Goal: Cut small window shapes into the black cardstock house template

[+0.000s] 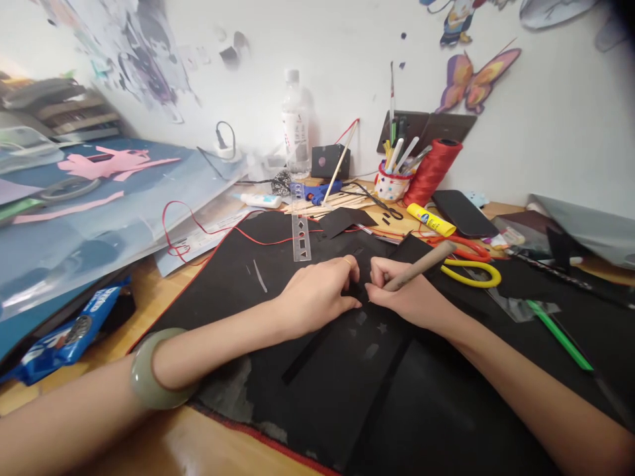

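Observation:
My right hand [404,294] is closed round a tan pencil-like tool [421,266], whose tip rests on the black sheet [307,370] that covers the desk. My left hand [317,294] lies just left of it, fingers curled and pressed down on the black sheet beside the tip. Both hands nearly touch at the middle. Small shapes, a star among them, are cut in the sheet just below the hands. A pale green bangle [151,370] sits on my left wrist.
Behind the hands lie a clear stencil ruler [300,238], yellow-handled scissors [471,272], a yellow glue stick [430,219], a red thread spool [432,170], a pen cup [391,182], a water bottle [296,125] and a blue glue gun [317,192]. A blue snack packet [69,337] lies at the left edge.

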Tool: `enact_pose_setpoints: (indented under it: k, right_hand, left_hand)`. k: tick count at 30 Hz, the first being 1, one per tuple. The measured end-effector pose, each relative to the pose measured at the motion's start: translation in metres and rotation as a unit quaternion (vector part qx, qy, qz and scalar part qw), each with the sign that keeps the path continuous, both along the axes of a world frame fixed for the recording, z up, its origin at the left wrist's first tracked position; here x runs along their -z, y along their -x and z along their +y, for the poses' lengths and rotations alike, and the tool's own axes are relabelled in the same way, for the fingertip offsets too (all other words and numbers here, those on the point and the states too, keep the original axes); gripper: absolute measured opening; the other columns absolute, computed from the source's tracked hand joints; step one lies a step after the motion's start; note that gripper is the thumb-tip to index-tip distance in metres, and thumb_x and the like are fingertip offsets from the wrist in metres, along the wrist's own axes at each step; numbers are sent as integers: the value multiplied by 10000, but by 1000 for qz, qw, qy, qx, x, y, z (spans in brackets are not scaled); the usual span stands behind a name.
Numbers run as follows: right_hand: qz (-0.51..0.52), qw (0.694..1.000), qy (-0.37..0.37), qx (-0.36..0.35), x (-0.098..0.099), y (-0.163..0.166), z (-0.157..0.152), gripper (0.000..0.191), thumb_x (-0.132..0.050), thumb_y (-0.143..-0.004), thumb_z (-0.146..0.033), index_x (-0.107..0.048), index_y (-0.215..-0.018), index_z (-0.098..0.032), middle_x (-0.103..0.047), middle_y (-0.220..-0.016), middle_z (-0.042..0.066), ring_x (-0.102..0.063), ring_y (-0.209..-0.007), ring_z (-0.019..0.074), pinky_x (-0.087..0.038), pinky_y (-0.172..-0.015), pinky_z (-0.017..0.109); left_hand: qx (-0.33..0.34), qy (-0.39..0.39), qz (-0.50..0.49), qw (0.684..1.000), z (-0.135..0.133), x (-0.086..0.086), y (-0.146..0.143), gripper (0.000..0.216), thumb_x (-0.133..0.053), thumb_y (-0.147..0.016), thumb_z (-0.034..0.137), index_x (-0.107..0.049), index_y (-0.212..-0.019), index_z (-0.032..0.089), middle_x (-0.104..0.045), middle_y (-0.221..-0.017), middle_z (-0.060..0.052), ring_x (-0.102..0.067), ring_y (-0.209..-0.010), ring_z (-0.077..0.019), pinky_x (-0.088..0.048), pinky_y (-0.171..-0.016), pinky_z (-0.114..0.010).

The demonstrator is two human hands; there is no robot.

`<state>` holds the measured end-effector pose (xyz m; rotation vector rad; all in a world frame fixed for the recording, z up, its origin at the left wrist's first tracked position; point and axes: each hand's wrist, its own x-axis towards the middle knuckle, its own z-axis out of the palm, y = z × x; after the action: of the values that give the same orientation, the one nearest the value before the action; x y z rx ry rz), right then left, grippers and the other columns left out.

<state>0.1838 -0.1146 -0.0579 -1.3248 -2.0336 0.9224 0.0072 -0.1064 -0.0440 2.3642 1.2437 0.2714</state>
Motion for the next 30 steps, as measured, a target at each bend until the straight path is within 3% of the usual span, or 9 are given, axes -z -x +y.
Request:
enact_pose_setpoints:
  k: [7, 11, 30]
  right_hand:
    - [21, 999, 29, -20, 5, -4, 5, 259, -501, -702, -147, -284, -567, -190, -336, -555, -64, -295, -514, 70, -237, -454, 218]
    - [19, 999, 33, -18, 7, -5, 6, 270, -495, -704, -139, -267, -571, -191, -339, -561, -62, -296, -524, 73, -242, -464, 223]
    - [-13, 1000, 10, 7, 4, -4, 5, 269, -469, -663, -102, -243, -548, -192, -334, -533, -49, -290, -506, 75, -237, -446, 225]
  left_hand:
    - [29, 42, -37, 998, 1, 6, -2, 35, -578, -777, 261, -598, -803, 275, -545, -727, 68, -513, -696, -101, -334, -559, -185]
    - [16, 73, -53, 996, 2, 5, -1, 42, -578, -776, 238, -609, -776, 265, -545, -730, 71, -500, -688, -92, -325, -557, -181]
    - [35, 72, -69, 994, 1, 8, 1, 79, -528, -796, 192, -585, -750, 223, -567, -792, 56, -506, -686, -94, -341, -567, -182]
